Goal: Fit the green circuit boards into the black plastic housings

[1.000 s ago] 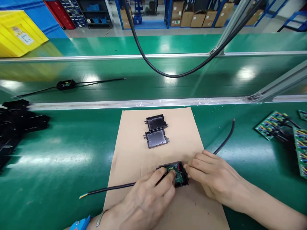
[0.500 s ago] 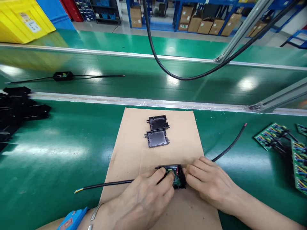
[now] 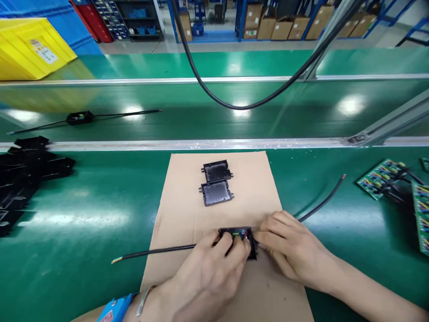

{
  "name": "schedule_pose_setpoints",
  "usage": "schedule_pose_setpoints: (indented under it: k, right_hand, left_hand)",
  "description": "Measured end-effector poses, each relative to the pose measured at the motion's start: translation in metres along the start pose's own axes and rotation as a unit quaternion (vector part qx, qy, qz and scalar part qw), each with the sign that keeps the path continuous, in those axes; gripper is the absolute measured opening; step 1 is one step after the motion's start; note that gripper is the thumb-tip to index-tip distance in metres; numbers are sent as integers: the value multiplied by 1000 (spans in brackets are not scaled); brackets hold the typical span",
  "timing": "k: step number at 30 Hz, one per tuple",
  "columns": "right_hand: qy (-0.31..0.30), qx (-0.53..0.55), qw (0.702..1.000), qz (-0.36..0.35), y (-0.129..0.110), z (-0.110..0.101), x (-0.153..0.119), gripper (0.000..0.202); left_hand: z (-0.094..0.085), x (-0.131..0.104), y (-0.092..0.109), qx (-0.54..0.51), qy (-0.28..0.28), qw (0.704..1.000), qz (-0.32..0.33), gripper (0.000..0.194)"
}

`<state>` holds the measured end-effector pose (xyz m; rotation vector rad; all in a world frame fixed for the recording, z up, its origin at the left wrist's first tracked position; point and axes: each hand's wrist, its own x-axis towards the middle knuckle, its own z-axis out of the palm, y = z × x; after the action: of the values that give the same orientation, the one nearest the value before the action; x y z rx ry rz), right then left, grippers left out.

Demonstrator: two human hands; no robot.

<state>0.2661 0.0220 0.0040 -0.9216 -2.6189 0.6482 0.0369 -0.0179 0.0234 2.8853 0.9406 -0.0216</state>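
A black plastic case (image 3: 253, 254) lies low on the cardboard sheet (image 3: 181, 201), with a green circuit board (image 3: 236, 233) inside it. My left hand (image 3: 211, 273) is closed over the case, its fingers curled onto the board and hiding much of it. At the case's right end, the fingers of my right hand (image 3: 295, 250) pinch the black cable where it meets the case. That cable (image 3: 321, 206) runs out past the hand to the upper right. Another black cable (image 3: 157, 251) with bared coloured wires extends left from under my left hand.
Two open black case halves (image 3: 216, 192) lie farther up the cardboard. Black plastic parts (image 3: 30, 170) are piled at left, and wired circuit boards (image 3: 382, 179) sit at right. A cabled case (image 3: 79, 117) rests behind the metal rail (image 3: 134, 145). A thick cable (image 3: 241, 106) hangs overhead.
My left fingers have shifted a little to the right over the board, covering more of it. My right hand stays at the case's right end. The camera view has tilted slightly.
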Motion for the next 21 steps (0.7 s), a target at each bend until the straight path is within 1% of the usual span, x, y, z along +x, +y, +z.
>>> schedule_pose_setpoints:
  k: [2, 4, 7, 9, 11, 13, 17, 19, 20, 21]
  right_hand:
    - [24, 7, 1000, -8, -1, 4, 0, 24]
    - [35, -4, 999, -7, -1, 6, 1, 26]
    - [28, -8, 999, 13, -1, 5, -1, 24]
    - [20, 1, 999, 30, -2, 2, -3, 22]
    - [20, 8, 999, 47, -4, 0, -5, 18]
    - [27, 13, 998, 54, -7, 2, -6, 17]
    - [43, 26, 997, 55, -9, 9, -6, 23]
    - [42, 29, 997, 55, -8, 11, -6, 24]
    - [41, 31, 997, 53, -7, 11, -6, 23]
    - [39, 34, 997, 52, -6, 11, -6, 22]
  left_hand:
    - [4, -1, 2, 33, 19, 999, 1, 47]
    - [6, -3, 4, 41, 26, 999, -4, 48]
    - [4, -6, 2, -3, 19, 1000, -16, 51]
    - [3, -7, 1, -35, 13, 999, -33, 57]
    - [3, -6, 2, -40, 7, 998, -54, 64]
    - [7, -5, 5, -26, 6, 998, -63, 66]
    - [13, -1, 10, -14, 12, 999, -51, 62]
    - [11, -1, 9, -42, 12, 998, -53, 60]
    - [8, -1, 7, -68, 18, 996, -54, 58]
    - [4, -2, 4, -100, 36, 993, -57, 55]
